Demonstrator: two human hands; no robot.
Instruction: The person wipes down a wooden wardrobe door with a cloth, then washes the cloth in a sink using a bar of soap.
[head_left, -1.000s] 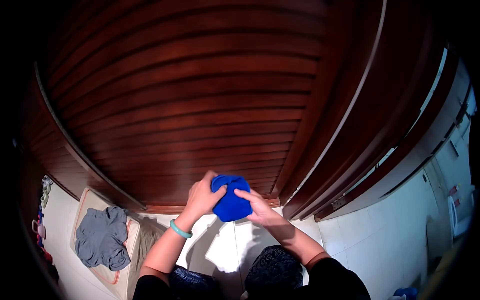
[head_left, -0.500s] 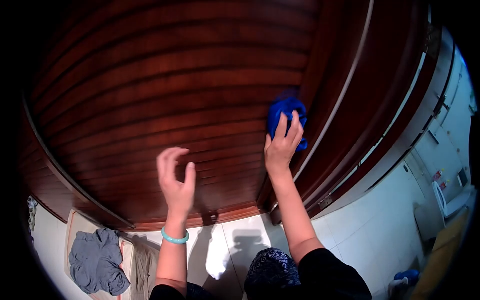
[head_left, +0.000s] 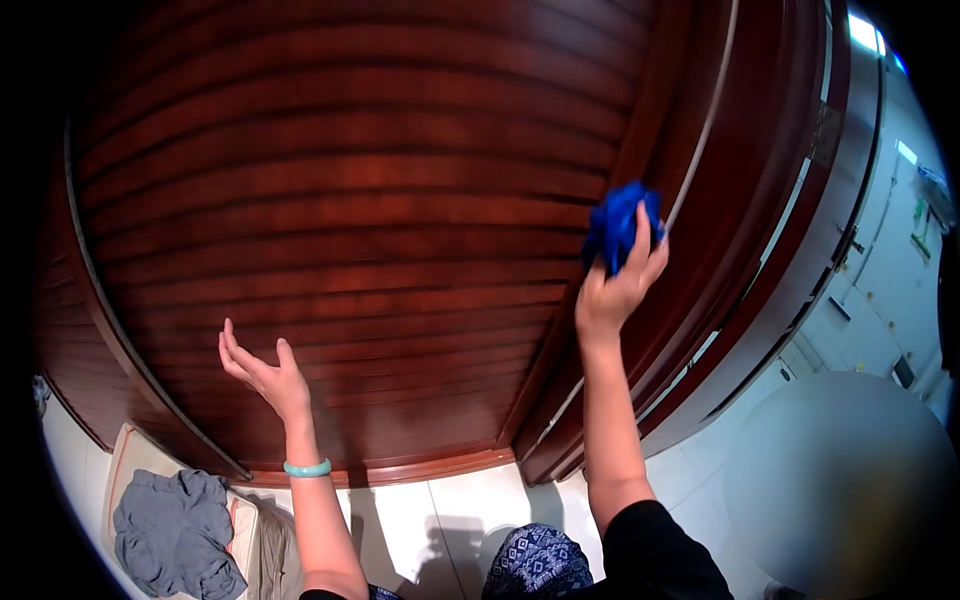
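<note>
A crumpled blue cloth [head_left: 622, 225] is in my right hand [head_left: 620, 285], pressed near the right frame of a dark red-brown slatted wooden door [head_left: 370, 230]. The fingers of that hand lie over the cloth. Lower left, my left hand [head_left: 268, 375] is raised in front of the slats with its fingers apart and nothing in it. A pale green bangle [head_left: 307, 468] circles my left wrist.
A grey garment [head_left: 175, 530] lies on a beige padded item [head_left: 240, 530] on the floor at the lower left. White floor tiles [head_left: 400, 510] run below the door. A blurred, pale round shape [head_left: 830, 480] covers part of the lower right.
Both hands were together on the blue cloth at first. My right hand has carried it up and right to the door's edge; my left hand has let go and moved left.
</note>
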